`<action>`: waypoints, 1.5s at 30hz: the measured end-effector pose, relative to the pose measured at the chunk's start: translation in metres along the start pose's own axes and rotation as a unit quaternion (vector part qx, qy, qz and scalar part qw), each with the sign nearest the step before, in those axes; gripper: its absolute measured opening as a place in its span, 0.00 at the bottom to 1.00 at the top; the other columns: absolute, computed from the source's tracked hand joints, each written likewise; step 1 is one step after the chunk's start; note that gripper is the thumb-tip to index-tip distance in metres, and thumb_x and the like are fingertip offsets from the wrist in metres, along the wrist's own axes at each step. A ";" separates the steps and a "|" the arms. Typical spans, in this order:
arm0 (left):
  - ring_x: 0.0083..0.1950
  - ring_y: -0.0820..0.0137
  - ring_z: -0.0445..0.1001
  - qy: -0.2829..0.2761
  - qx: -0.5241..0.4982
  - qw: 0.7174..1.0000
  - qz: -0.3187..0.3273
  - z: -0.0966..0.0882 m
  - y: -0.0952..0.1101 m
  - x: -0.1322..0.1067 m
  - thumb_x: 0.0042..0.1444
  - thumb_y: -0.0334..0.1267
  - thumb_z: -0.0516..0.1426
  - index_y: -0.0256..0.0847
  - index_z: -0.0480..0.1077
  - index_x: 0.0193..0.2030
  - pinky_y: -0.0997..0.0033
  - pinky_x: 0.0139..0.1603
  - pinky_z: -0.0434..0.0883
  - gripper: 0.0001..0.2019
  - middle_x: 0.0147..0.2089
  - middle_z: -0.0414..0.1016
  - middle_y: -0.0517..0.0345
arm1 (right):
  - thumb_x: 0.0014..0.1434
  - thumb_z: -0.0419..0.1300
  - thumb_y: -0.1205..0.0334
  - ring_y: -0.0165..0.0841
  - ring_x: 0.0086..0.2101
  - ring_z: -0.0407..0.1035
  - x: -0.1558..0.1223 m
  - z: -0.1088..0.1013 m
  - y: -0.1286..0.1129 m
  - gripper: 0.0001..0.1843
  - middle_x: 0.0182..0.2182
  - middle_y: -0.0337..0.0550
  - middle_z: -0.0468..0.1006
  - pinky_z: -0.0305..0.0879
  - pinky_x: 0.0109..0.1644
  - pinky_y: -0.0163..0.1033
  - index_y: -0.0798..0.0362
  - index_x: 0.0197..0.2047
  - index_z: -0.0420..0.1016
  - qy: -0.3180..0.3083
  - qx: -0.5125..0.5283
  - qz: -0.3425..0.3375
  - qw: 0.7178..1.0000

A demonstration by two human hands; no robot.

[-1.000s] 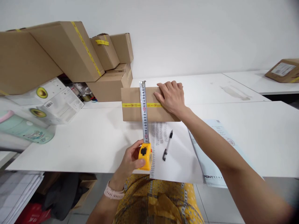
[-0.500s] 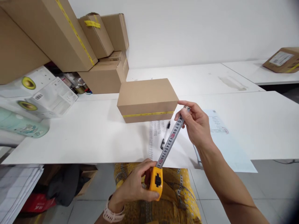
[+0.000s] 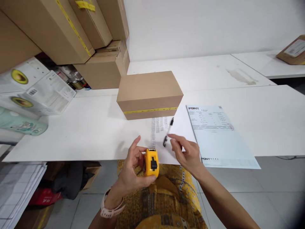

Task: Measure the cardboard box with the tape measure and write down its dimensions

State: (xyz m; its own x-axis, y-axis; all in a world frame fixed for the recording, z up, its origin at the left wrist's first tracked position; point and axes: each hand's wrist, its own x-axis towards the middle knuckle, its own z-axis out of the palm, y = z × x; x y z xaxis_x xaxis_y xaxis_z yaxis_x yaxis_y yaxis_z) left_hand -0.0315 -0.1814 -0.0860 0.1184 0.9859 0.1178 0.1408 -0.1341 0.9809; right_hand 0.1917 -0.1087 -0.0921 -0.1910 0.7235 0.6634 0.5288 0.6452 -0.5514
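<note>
My left hand (image 3: 134, 167) grips a yellow tape measure (image 3: 151, 163) just over the table's front edge, with its blade drawn in and the black lock button facing me. Near the pen, my right hand (image 3: 187, 154) holds nothing; its index finger and thumb are apart and the other fingers curl in. The clear pen with black ends (image 3: 168, 132) lies on a white sheet with handwritten columns (image 3: 160, 125), close to the right index fingertip; whether they touch I cannot tell. Behind the sheet sits a closed cardboard box (image 3: 150, 90) with yellow tape along its front.
A pale blue printed document (image 3: 219, 143) lies at right, overhanging the front edge of the white table (image 3: 95, 130). Cardboard boxes (image 3: 100, 68) are stacked at back left, near white avocado-print cartons (image 3: 47, 95) and a mint-green bottle (image 3: 22, 122). Another parcel (image 3: 293, 51) stands far right.
The tape measure's blade has gone back into its case. My right hand has let go of the blade's end and come down and left to the pen. My left hand has risen slightly.
</note>
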 end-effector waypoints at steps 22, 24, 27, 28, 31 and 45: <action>0.68 0.46 0.63 0.087 0.509 0.808 0.283 -0.067 0.050 0.252 0.64 0.43 0.59 0.42 0.65 0.65 0.38 0.68 0.62 0.24 0.69 0.64 0.43 | 0.66 0.51 0.64 0.41 0.30 0.72 0.018 0.010 0.042 0.14 0.32 0.47 0.82 0.53 0.32 0.40 0.54 0.52 0.72 -0.215 -0.216 0.303 0.903; 0.70 0.46 0.62 0.087 0.514 0.803 0.289 -0.065 0.049 0.240 0.65 0.42 0.58 0.40 0.66 0.65 0.36 0.69 0.59 0.23 0.70 0.63 0.42 | 0.64 0.51 0.66 0.42 0.29 0.73 0.017 0.006 0.043 0.16 0.30 0.48 0.82 0.56 0.33 0.42 0.55 0.51 0.75 -0.210 -0.214 0.301 0.905; 0.71 0.49 0.63 0.066 0.486 0.813 0.315 -0.054 0.040 0.197 0.67 0.40 0.56 0.39 0.65 0.66 0.38 0.71 0.57 0.22 0.69 0.65 0.42 | 0.61 0.55 0.64 0.40 0.26 0.73 0.006 -0.004 0.046 0.15 0.25 0.43 0.80 0.63 0.33 0.43 0.54 0.46 0.80 -0.136 -0.115 0.321 0.930; 0.70 0.52 0.64 0.023 0.469 0.823 0.321 -0.049 0.033 0.179 0.69 0.41 0.55 0.39 0.65 0.66 0.41 0.72 0.58 0.21 0.68 0.67 0.43 | 0.61 0.56 0.63 0.38 0.26 0.73 0.001 -0.009 0.046 0.14 0.25 0.42 0.80 0.65 0.33 0.43 0.53 0.45 0.81 -0.091 -0.049 0.337 0.936; 0.74 0.55 0.61 -0.203 0.433 0.827 0.295 -0.036 0.003 0.123 0.67 0.54 0.58 0.40 0.58 0.72 0.46 0.76 0.53 0.33 0.72 0.64 0.42 | 0.63 0.59 0.56 0.38 0.29 0.78 -0.012 -0.028 0.045 0.12 0.29 0.43 0.83 0.74 0.35 0.45 0.51 0.42 0.82 0.042 0.156 0.369 0.915; 0.81 0.46 0.36 -0.248 0.602 0.739 0.174 0.036 -0.050 0.050 0.66 0.45 0.59 0.33 0.41 0.79 0.31 0.76 0.40 0.43 0.81 0.37 0.36 | 0.66 0.53 0.33 0.32 0.21 0.68 0.009 -0.015 0.024 0.26 0.19 0.35 0.71 0.69 0.30 0.41 0.47 0.31 0.70 0.101 0.268 0.314 0.905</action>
State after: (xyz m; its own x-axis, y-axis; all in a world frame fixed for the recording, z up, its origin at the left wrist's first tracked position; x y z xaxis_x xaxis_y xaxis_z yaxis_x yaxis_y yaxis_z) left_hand 0.0024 -0.1292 -0.1343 0.6568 0.7532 -0.0343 0.7540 -0.6565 0.0210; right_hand 0.2156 -0.0903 -0.0917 0.1918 0.9641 0.1835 -0.0071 0.1883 -0.9821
